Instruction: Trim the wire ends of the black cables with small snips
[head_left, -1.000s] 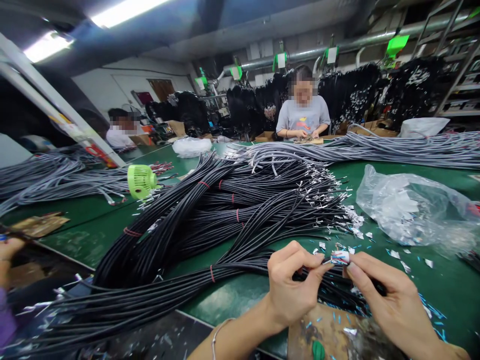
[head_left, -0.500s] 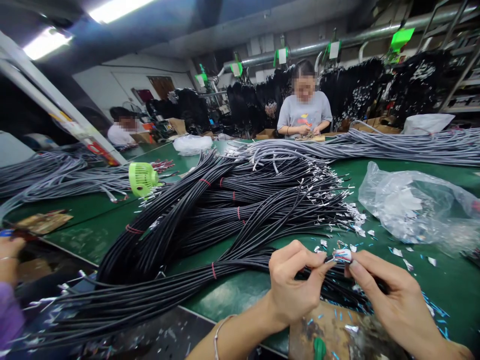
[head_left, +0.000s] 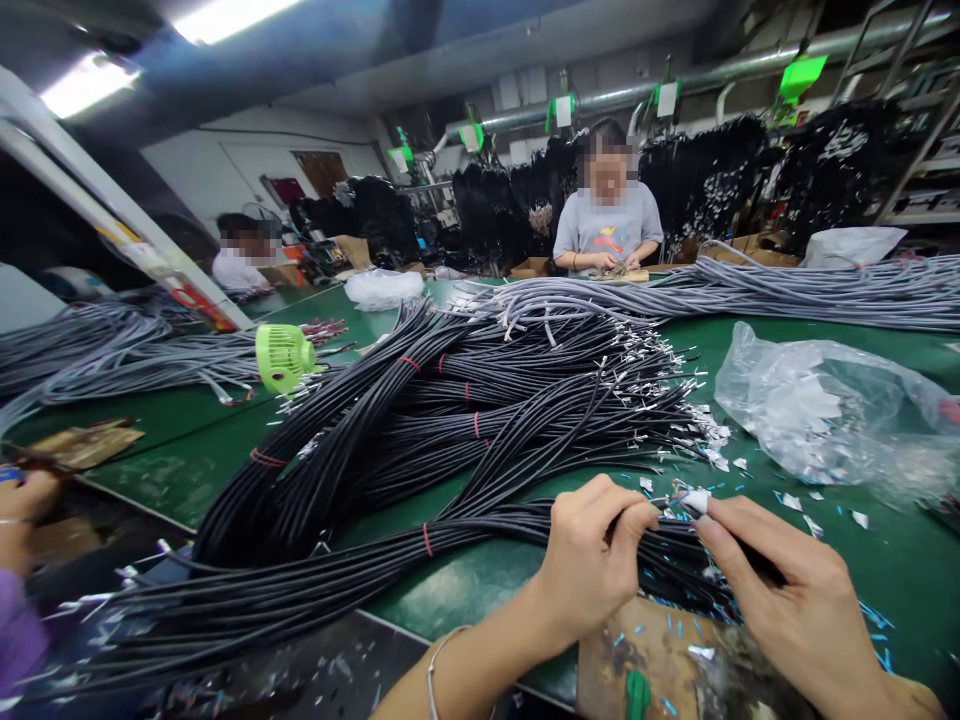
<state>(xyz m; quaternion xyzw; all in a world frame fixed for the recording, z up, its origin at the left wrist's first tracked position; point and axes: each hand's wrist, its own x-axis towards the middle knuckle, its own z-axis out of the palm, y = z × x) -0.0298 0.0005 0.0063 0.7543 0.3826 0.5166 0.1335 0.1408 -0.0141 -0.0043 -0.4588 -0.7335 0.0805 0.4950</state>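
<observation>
My left hand (head_left: 596, 560), with a thin bracelet on its wrist, pinches the end of a black cable; most of that cable is hidden behind the fingers. Fine coloured wires (head_left: 675, 500) stick out from it toward my right hand (head_left: 787, 580). Between thumb and forefinger, my right hand grips a white foil wrap (head_left: 697, 500) around those wires. Just below both hands lie more black cable ends and blue scraps. A bundle of black cables (head_left: 360, 575), tied with a red band, runs left from under my left hand.
More tied black cables (head_left: 420, 450) cover the green table (head_left: 465, 590). A clear plastic bag (head_left: 817, 400) lies right, grey cables (head_left: 750, 290) behind. A green fan (head_left: 285, 358) stands left. A stained board (head_left: 622, 640) is near me. Co-workers sit across; another person's hand (head_left: 30, 495) shows left.
The white foil wrap has shifted slightly right, away from my left hand, and the coloured wires between the hands show more. My left hand has turned a little.
</observation>
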